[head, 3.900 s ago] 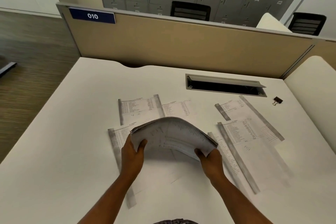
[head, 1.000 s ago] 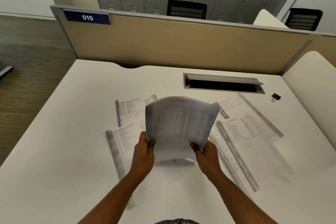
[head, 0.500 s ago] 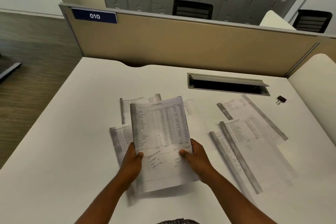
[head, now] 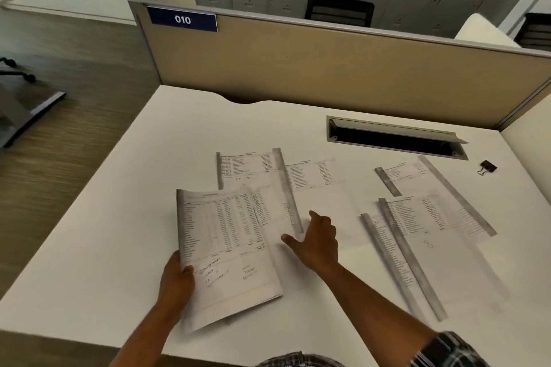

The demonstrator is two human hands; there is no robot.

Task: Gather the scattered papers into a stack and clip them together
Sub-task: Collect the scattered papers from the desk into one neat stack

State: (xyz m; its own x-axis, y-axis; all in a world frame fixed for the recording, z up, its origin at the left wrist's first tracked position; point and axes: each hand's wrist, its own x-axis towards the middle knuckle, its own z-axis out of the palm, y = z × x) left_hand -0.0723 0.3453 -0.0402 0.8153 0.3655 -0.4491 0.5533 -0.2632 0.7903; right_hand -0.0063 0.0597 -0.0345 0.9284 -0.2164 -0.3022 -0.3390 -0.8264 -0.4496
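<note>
Head view shows the person's left hand clamped on the gathered stack, thumb on top at its left edge and the other fingers hidden beneath. The stack rests on the white worktop, long axis running roughly 6 to 12 o'clock and tipped slightly toward 11.

The right hand holds nothing; its fingers are apart and relaxed, reaching toward the nearest loose sheet, which lies immediately at 12 o'clock of the fingertips. That sheet's grey-banded long edge runs from about 11 to 5 o'clock, and its near end seems to touch or almost touch the fingers; blur keeps contact from being certain. It partly overlaps the stack's right side and another sheet farther out at 12. The right hand is clearly the nearer one, so the pick likely falls to it while the left steadies the stack.

More sheets lie at 3 o'clock of the right hand, well apart from the stack. The binder clip sits far off at about 2 o'clock, beside the cable slot, so clipping looks some way off.

A blue plate on the partition reads "010". The sheets carry printed tables and handwriting too blurred to read; the locker labels behind are likewise unreadable.
</note>
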